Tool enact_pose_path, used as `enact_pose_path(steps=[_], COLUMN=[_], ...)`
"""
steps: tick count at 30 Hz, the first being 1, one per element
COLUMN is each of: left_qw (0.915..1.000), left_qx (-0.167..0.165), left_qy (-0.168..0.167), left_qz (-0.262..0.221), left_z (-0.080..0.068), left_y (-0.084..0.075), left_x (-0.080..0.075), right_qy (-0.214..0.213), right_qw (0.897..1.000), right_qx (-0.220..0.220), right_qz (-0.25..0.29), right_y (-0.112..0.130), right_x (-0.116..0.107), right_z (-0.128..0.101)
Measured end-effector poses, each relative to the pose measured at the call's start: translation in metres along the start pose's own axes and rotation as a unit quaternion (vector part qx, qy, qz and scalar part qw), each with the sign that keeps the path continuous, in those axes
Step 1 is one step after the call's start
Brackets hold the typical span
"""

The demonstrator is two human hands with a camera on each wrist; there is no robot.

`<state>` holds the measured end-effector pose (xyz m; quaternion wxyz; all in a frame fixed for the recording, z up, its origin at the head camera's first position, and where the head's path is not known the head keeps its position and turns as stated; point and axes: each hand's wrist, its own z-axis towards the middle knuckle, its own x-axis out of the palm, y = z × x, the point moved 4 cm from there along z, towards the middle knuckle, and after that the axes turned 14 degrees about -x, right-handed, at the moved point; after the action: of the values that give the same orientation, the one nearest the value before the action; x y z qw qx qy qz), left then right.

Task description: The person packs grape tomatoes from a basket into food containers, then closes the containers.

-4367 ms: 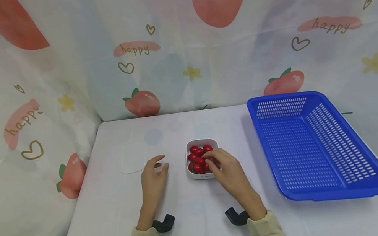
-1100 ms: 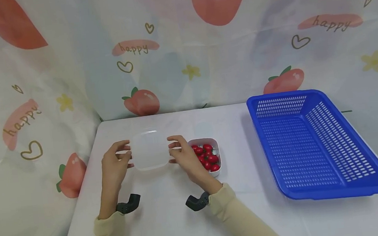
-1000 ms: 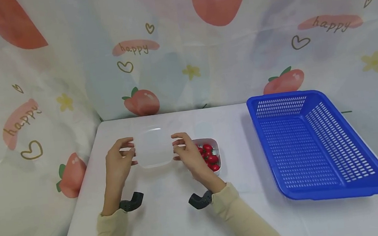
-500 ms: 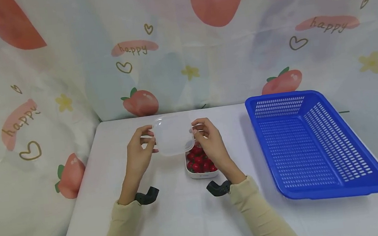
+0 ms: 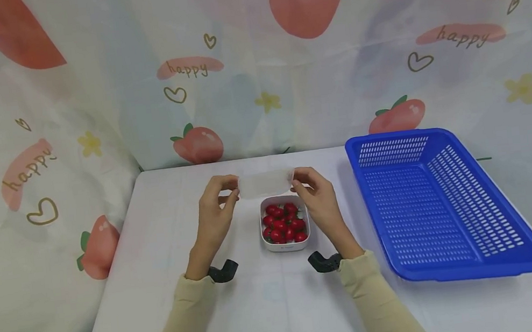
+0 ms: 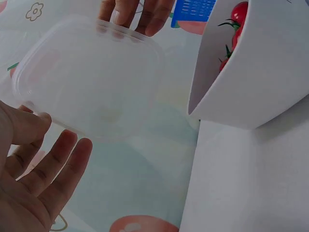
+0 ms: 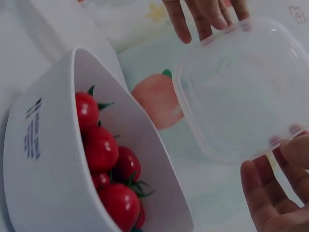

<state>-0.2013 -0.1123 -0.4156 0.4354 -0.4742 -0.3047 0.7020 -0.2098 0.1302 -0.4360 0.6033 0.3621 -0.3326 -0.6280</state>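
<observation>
A clear plastic lid (image 5: 266,184) hangs tilted above the table, just behind the white box. My left hand (image 5: 215,212) pinches its left edge between thumb and fingers. At the opposite edge, my right hand (image 5: 320,198) pinches it the same way. Below and nearer to me stands the white box (image 5: 286,247), uncovered, with several red cherry tomatoes (image 5: 279,224) inside. In the right wrist view the tomatoes (image 7: 118,200) have green stems and the box wall (image 7: 43,145) bears dark printing. The left wrist view shows the whole lid (image 6: 91,77), apart from the box.
A large blue plastic basket (image 5: 384,229) with slotted walls stands on the right of the white table (image 5: 272,317). Behind and to the left hangs a printed cloth (image 5: 239,98) with fruit patterns. Dark wrist mounts (image 5: 223,271) sit on both wrists.
Over 4.4 seconds, my right hand left the tomatoes and both hands lifted the lid from the table's left. They carried it right to behind the box and tipped it steeper.
</observation>
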Motion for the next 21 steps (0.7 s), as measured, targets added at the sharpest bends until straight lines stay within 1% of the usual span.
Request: enact_pose_path(steps=[4, 9, 12, 15, 21], left_qw=[0.9994, 0.998, 0.9966, 0.9957, 0.9955], left_qx=[0.009, 0.004, 0.006, 0.013, 0.035], left_qy=[0.016, 0.053, 0.07, 0.077, 0.077], left_qz=[0.028, 0.036, 0.044, 0.049, 0.043], left_z=[-0.005, -0.015, -0.021, -0.026, -0.03], left_y=[0.004, 0.012, 0.016, 0.019, 0.024], left_x=[0.009, 0.018, 0.022, 0.024, 0.028], right_qy=[-0.003, 0.007, 0.011, 0.016, 0.028], right_qw=[1.0, 1.0, 0.999, 0.999, 0.997], right_qx=[0.002, 0.011, 0.009, -0.003, -0.05], right_qz=[-0.011, -0.026, -0.029, -0.036, -0.045], right_y=[-0.004, -0.012, -0.016, -0.019, -0.021], right_x=[-0.008, -0.015, -0.018, -0.021, -0.024], right_z=[-0.008, -0.024, -0.034, -0.041, -0.049])
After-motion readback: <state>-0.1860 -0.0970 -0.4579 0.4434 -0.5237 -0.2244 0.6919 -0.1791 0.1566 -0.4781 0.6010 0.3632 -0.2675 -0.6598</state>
